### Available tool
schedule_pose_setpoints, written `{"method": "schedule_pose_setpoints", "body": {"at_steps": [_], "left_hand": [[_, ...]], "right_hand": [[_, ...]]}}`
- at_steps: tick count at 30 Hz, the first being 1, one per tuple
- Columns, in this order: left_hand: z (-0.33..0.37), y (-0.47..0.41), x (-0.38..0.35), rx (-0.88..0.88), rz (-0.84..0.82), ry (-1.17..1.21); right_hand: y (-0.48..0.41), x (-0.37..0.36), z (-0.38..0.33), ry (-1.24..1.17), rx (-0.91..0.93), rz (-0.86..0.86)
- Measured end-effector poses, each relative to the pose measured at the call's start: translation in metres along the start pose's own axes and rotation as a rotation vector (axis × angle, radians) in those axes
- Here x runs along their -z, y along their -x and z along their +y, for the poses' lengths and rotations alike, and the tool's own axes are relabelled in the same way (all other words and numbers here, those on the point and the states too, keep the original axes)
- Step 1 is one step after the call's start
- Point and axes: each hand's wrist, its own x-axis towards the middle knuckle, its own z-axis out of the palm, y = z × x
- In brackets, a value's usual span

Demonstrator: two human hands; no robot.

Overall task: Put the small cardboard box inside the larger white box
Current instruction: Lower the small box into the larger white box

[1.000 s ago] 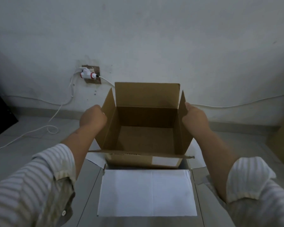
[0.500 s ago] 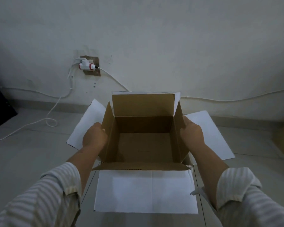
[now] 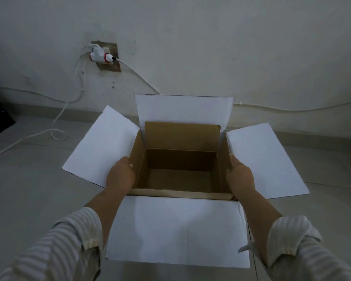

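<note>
**Brown carton seated within the open white carton**

We see the small cardboard box (image 3: 181,169), a brown corrugated carton with a matte, fibrous inner surface, standing open-topped inside the larger white box (image 3: 176,230). Its rear flap stands upright against the white rear flap; its side flaps rise steeply, and its near flap lies folded over the front rim. The white box is smooth and paper-faced; its four rectangular flaps splay outward, the left and right ones lying wide over the pale tiled floor (image 3: 28,189).

We note the left hand (image 3: 121,175) clasped on the brown box's left side flap, thumb on the inner face, the remaining fingers hidden behind the board. The right hand (image 3: 240,175) mirrors it on the right side flap, thumb at the edge and palm against the outer face. The box thus lies directly between the two hands, touching both. Both forearms emerge from rolled striped sleeves (image 3: 77,236).

Behind, a white cable (image 3: 138,76) runs from a wall socket (image 3: 106,56) on rough plaster.
</note>
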Motion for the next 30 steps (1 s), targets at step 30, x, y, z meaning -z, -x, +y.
{"method": "schedule_pose_setpoints", "body": {"at_steps": [30], "left_hand": [[-0.034,0.079,-0.005,-0.247,-0.124,-0.518]], "right_hand": [[0.104,-0.026,0.015,0.331,0.028,-0.242]]}}
